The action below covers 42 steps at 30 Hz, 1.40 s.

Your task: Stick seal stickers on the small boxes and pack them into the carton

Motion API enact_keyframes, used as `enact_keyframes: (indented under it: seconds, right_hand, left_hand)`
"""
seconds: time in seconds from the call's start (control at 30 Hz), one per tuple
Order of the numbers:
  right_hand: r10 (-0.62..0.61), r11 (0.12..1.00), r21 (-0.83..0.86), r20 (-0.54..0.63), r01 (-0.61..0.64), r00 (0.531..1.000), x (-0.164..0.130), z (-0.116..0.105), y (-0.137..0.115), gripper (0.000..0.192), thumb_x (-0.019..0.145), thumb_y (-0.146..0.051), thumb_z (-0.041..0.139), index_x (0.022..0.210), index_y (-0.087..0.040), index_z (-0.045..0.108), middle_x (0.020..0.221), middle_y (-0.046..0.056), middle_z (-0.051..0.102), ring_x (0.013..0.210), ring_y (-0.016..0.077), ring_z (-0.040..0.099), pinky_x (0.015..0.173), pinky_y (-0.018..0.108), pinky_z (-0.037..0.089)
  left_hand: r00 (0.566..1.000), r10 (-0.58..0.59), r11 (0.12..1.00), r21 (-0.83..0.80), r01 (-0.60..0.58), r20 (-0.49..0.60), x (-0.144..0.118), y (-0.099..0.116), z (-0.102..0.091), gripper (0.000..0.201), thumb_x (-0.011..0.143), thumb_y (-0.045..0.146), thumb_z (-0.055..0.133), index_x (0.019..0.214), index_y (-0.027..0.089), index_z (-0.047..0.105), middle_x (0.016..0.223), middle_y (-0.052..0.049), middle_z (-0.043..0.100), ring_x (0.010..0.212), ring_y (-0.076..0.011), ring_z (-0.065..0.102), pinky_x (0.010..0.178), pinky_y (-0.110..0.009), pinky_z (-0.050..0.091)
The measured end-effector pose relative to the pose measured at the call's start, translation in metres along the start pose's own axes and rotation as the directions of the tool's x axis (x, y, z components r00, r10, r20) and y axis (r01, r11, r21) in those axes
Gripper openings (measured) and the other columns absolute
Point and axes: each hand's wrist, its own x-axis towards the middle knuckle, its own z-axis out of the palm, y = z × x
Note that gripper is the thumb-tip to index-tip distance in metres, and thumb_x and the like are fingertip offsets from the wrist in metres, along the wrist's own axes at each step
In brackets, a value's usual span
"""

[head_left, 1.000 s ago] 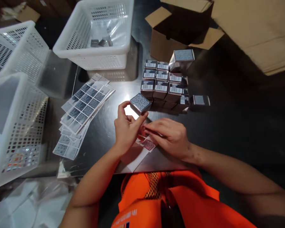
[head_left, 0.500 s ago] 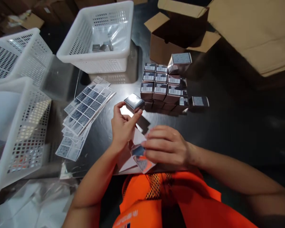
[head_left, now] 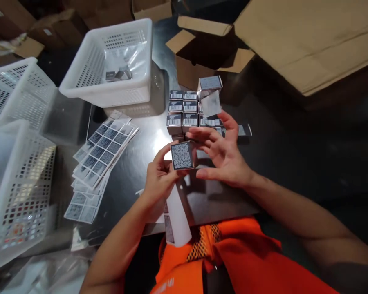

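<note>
My left hand (head_left: 160,176) is closed on a small shiny box (head_left: 182,156), its speckled, code-like label facing up toward me. Beneath that hand a curled white label strip (head_left: 178,216) hangs down to the table edge; whether the fingers also grip it is hidden. Just right of the box, my right hand (head_left: 228,157) has its fingers spread, some of them close to the box's side. A translucent pale square (head_left: 211,103) shows at one raised fingertip, apparently clinging to it. Beyond the hands, several small barcoded boxes (head_left: 182,107) stand stacked in rows, with a larger-looking box (head_left: 209,83) on top.
Overlapping sheets of speckled labels (head_left: 102,153) lie on the left of the metal table. A white basket (head_left: 110,94) holding small boxes stands behind them. More white baskets (head_left: 27,196) are at far left. An open carton (head_left: 188,73) and a large cardboard box (head_left: 309,41) sit at the back.
The box in my left hand has turned, so its speckled label now faces me. My right hand has left the label strip, risen and spread beside the box, with the translucent square at a fingertip.
</note>
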Motion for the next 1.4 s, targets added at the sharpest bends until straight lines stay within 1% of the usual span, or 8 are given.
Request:
enact_keyframes:
  seconds: [0.13, 0.5, 0.7, 0.87, 1.03, 1.2, 1.33, 1.4]
  right_hand:
    - [-0.028, 0.998, 0.050, -0.092, 0.033, 0.995, 0.003, -0.009, -0.002, 0.095, 0.070, -0.040, 0.094, 0.136, -0.040, 0.027, 0.138, 0.006, 0.058, 0.131, 0.0222, 0.061, 0.107, 0.042, 0.055]
    - [-0.319, 0.921, -0.276, -0.137, 0.273, 0.938, -0.001, -0.009, -0.010, 0.070, 0.080, -0.023, 0.086, 0.136, -0.038, 0.045, 0.122, 0.002, 0.067, 0.118, 0.0208, 0.066, 0.102, 0.040, 0.057]
    - [-0.231, 0.950, -0.281, -0.343, 0.135, 0.910, 0.003, -0.017, -0.019, 0.032, 0.080, -0.039, 0.087, 0.100, -0.027, 0.065, 0.111, 0.002, 0.063, 0.099, 0.0170, 0.066, 0.083, 0.029, 0.059]
    - [0.167, 0.986, 0.045, -0.355, -0.162, 0.920, 0.010, -0.020, -0.031, 0.040, 0.068, -0.045, 0.093, 0.087, -0.021, 0.067, 0.067, -0.006, 0.054, 0.060, 0.0082, 0.048, 0.056, 0.020, 0.043]
    - [0.343, 0.937, 0.161, -0.253, -0.310, 0.905, 0.008, -0.015, -0.031, 0.044, 0.063, -0.045, 0.095, 0.085, -0.019, 0.068, 0.061, -0.009, 0.042, 0.057, 0.0059, 0.035, 0.054, 0.020, 0.029]
    - [0.324, 0.942, 0.001, -0.264, -0.335, 0.909, 0.002, -0.004, -0.022, 0.051, 0.059, -0.044, 0.097, 0.086, -0.019, 0.062, 0.065, -0.010, 0.039, 0.058, 0.0063, 0.032, 0.054, 0.022, 0.026]
    - [0.145, 0.955, -0.191, -0.365, -0.226, 0.920, 0.002, -0.001, -0.012, 0.066, 0.057, -0.035, 0.098, 0.107, -0.025, 0.055, 0.070, -0.010, 0.046, 0.065, 0.0102, 0.043, 0.061, 0.025, 0.037]
    - [0.034, 0.958, -0.244, -0.422, -0.150, 0.906, 0.002, -0.004, -0.011, 0.079, 0.058, -0.030, 0.098, 0.121, -0.029, 0.051, 0.078, -0.008, 0.051, 0.069, 0.0118, 0.049, 0.065, 0.026, 0.043]
  left_hand:
    - [0.997, -0.074, 0.983, -0.168, 0.078, 0.031, 0.000, -0.003, -0.005, 0.070, 0.076, 0.038, 0.084, 0.141, 0.029, 0.060, 0.055, 0.010, 0.053, 0.045, -0.0078, 0.045, 0.047, -0.018, 0.039]
    - [0.991, 0.131, 0.990, 0.046, -0.131, 0.003, 0.002, 0.003, -0.011, 0.059, 0.076, 0.030, 0.085, 0.131, 0.024, 0.066, 0.051, 0.011, 0.053, 0.043, -0.0060, 0.044, 0.045, -0.016, 0.034]
    - [0.995, 0.103, 0.994, 0.044, -0.103, 0.001, 0.004, 0.001, -0.017, 0.062, 0.072, 0.037, 0.089, 0.130, 0.027, 0.068, 0.104, -0.001, 0.073, 0.054, -0.0052, 0.055, 0.044, -0.016, 0.041]
    - [0.959, 0.266, 0.964, -0.015, -0.266, 0.094, 0.006, 0.013, -0.021, 0.061, 0.069, 0.052, 0.090, 0.123, 0.029, 0.073, 0.144, -0.011, 0.064, 0.091, -0.0187, 0.072, 0.056, -0.021, 0.055]
    - [0.904, 0.368, 0.930, -0.072, -0.361, 0.217, 0.001, 0.018, -0.018, 0.065, 0.067, 0.062, 0.088, 0.122, 0.030, 0.075, 0.153, -0.016, 0.057, 0.091, -0.0206, 0.073, 0.060, -0.026, 0.057]
    - [0.865, 0.418, 0.908, -0.103, -0.406, 0.277, -0.003, 0.018, -0.015, 0.064, 0.067, 0.066, 0.086, 0.119, 0.029, 0.076, 0.146, -0.017, 0.063, 0.095, -0.0229, 0.074, 0.063, -0.027, 0.056]
    - [0.857, 0.410, 0.912, -0.109, -0.396, 0.314, -0.005, 0.019, -0.013, 0.063, 0.070, 0.069, 0.083, 0.116, 0.028, 0.076, 0.139, -0.016, 0.067, 0.084, -0.0194, 0.073, 0.058, -0.026, 0.054]
    - [0.884, 0.408, 0.910, -0.023, -0.415, 0.229, -0.005, 0.018, -0.013, 0.066, 0.069, 0.067, 0.084, 0.120, 0.027, 0.074, 0.137, -0.015, 0.068, 0.090, -0.0212, 0.074, 0.058, -0.025, 0.054]
